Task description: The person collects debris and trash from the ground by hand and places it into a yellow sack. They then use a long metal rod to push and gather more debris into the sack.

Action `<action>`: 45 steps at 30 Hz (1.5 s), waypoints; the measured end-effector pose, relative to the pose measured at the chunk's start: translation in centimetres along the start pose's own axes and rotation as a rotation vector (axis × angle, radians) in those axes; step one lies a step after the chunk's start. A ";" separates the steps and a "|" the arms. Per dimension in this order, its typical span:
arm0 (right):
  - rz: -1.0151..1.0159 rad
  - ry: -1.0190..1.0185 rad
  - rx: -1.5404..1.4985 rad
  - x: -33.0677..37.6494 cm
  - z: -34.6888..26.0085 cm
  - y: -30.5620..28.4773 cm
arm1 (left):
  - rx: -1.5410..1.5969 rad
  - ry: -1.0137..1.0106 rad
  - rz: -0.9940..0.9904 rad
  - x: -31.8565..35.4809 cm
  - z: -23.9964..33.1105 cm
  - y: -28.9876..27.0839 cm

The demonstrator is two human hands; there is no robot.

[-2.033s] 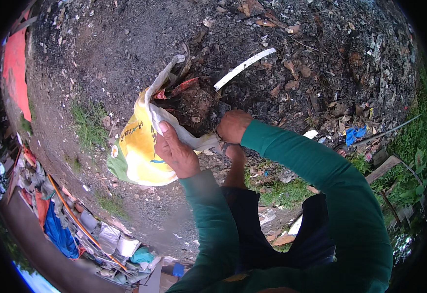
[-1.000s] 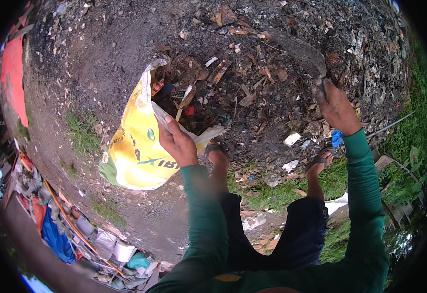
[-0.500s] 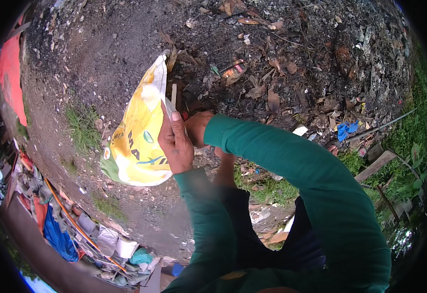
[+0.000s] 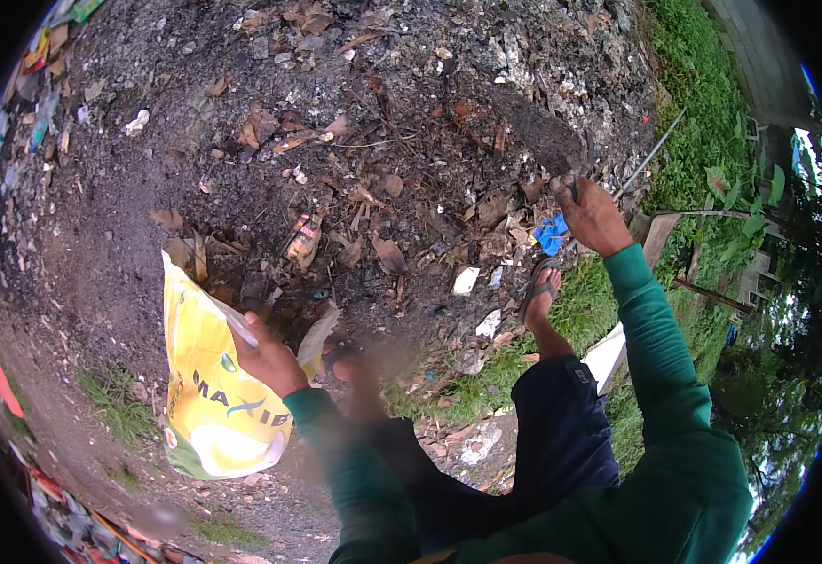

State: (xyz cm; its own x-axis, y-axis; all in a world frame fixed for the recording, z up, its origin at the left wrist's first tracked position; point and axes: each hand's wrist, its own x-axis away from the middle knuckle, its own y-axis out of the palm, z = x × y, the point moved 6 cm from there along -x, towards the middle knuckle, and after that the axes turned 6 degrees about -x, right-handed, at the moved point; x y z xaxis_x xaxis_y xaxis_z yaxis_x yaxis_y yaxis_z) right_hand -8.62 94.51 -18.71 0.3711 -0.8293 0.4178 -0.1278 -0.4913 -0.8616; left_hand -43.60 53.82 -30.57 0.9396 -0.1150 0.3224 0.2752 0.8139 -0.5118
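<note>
My left hand is closed on the rim of a yellow and white sack, which stands at the left with its mouth open toward the dirt pile. Its inside is mostly in shadow. Out to the right, my right hand is closed round the dark handle of a tool with a broad, dirt-coloured blade. The blade points up and left over the ground and blends with the soil, so its exact kind is unclear. Beneath that hand lies a scrap of blue plastic.
Dark soil with dry leaves and litter covers the ground ahead. A crumpled printed wrapper lies in it. My sandalled foot is near the right hand. A thin pole lies by the grass; a grey wall rises beyond.
My right hand has swung from the sack's mouth out to the right with the tool. My left hand still grips the rim. The view has shifted right, and the mouth shows wider.
</note>
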 end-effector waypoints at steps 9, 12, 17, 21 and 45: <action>-0.132 0.081 0.183 -14.9 12.3 14.9 | -0.041 -0.004 -0.044 1.3 -1.7 1.4; -0.207 -0.131 0.532 -16.1 10.6 18.2 | 0.037 -0.009 -0.068 1.2 -1.9 0.8; -0.026 0.102 -0.102 -10.5 0.1 20.6 | 0.150 -0.189 -0.056 0.4 -2.6 0.2; 0.027 0.098 -0.244 -4.3 -9.7 24.9 | 0.153 -0.138 -0.047 -0.3 -1.9 0.0; -0.235 -0.075 -0.285 -5.6 -10.1 30.6 | 0.394 -0.154 -0.085 -0.7 -3.0 -1.2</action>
State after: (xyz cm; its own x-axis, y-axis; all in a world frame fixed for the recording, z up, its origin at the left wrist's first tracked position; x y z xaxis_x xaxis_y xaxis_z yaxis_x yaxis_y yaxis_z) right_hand -23.94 81.42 -44.47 0.4859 -0.6686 0.5629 -0.2784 -0.7289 -0.6255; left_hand -43.95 51.24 -32.57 0.8675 -0.1292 0.4803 0.2238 0.9638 -0.1450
